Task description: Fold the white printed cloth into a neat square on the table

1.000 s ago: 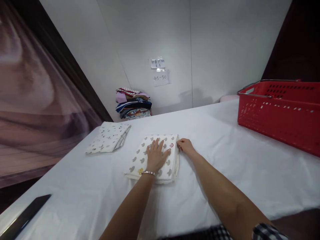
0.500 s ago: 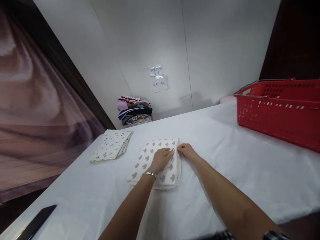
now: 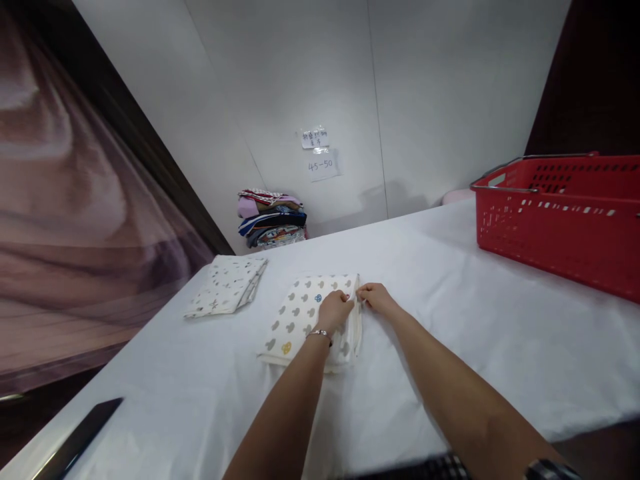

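Observation:
A folded white cloth printed with grey mushrooms, plus a blue and a yellow one, lies on the white-covered table in front of me. My left hand, with a bracelet at its wrist, is closed on the cloth's top layer near the right side. Its fingertips are bunched together there and partly hidden. At the cloth's right edge, my right hand pinches the folded layers between thumb and fingers. Further left lies a second folded cloth, white with small dark motifs, which neither hand touches.
A red plastic basket with a metal handle stands at the right. Several folded fabrics are stacked by the back wall, below taped paper signs. A flat dark object lies front left; a pinkish curtain hangs beyond the left edge.
My left hand has gone from lying flat on the cloth to gripping near its right edge, slightly further right. My right hand keeps its pinch. The view has shifted slightly.

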A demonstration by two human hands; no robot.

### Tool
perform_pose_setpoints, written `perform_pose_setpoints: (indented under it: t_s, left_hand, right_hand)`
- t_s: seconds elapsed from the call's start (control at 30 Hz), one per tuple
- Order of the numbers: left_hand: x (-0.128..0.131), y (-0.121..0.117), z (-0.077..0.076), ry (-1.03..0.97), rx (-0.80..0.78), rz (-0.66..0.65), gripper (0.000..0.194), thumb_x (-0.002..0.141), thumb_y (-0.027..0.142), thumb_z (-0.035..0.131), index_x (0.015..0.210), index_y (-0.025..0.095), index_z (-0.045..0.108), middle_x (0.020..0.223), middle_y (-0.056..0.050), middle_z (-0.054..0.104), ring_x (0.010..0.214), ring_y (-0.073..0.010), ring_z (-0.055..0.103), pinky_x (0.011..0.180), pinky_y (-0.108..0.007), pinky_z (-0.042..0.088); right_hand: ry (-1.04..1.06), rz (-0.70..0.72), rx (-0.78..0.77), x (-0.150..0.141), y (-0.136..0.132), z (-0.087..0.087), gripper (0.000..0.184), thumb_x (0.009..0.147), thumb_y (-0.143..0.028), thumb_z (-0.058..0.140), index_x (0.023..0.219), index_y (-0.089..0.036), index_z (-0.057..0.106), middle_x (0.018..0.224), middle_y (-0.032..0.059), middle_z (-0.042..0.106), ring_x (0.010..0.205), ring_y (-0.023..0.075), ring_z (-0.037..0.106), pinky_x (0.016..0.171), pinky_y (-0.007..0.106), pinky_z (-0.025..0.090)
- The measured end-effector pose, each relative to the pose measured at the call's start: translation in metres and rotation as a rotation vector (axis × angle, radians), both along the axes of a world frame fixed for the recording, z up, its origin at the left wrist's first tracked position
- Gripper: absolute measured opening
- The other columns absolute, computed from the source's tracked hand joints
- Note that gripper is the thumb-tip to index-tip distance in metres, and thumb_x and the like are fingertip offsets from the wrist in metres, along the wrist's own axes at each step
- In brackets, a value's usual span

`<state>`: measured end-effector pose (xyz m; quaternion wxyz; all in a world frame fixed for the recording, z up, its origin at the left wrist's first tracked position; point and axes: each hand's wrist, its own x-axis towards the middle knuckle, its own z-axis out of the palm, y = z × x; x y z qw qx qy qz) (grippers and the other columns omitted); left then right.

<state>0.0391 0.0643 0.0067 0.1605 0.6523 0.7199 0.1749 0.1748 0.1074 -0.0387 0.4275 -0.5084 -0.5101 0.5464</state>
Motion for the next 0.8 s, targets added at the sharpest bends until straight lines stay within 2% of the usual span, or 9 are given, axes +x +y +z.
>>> perform_pose_setpoints:
  t_s: [0.4, 0.63, 0.8]
  left_hand:
    - [-0.007, 0.0, -0.002, -0.1, 0.018, 0.013, 0.013, 0.073, 0.03, 0.054, 0.071, 0.018, 0.06, 0.073, -0.001, 0.066, 0.068, -0.0131, 0.057, 0.059, -0.023, 0.036]
    - [-0.007, 0.0, -0.005, -0.081, 0.037, 0.023, 0.015, 0.075, 0.033, 0.053, 0.07, 0.02, 0.058, 0.073, 0.0, 0.064, 0.068, -0.0137, 0.056, 0.059, -0.023, 0.035]
    - [-0.007, 0.0, -0.004, -0.084, 0.043, 0.022, 0.014, 0.075, 0.03, 0.051, 0.071, 0.019, 0.058, 0.075, -0.001, 0.064, 0.069, -0.0141, 0.055, 0.059, -0.024, 0.034]
  right_hand:
    - [-0.05, 0.064, -0.008, -0.001, -0.008, 0.006, 0.007, 0.066, -0.015, 0.055, 0.059, -0.015, 0.056, 0.044, -0.0053, 0.052, 0.033, 0.004, 0.037, 0.037, 0.018, 0.026]
    - [-0.128, 0.08, 0.027, -0.004, -0.012, 0.006, 0.022, 0.069, -0.024, 0.061, 0.05, -0.015, 0.052, 0.034, -0.0061, 0.043, 0.032, 0.0052, 0.035, 0.037, 0.019, 0.024]
    - [-0.157, 0.057, 0.061, -0.01, -0.01, 0.001, 0.015, 0.065, -0.018, 0.061, 0.052, -0.015, 0.054, 0.035, -0.0067, 0.043, 0.035, 0.0055, 0.037, 0.039, 0.019, 0.026]
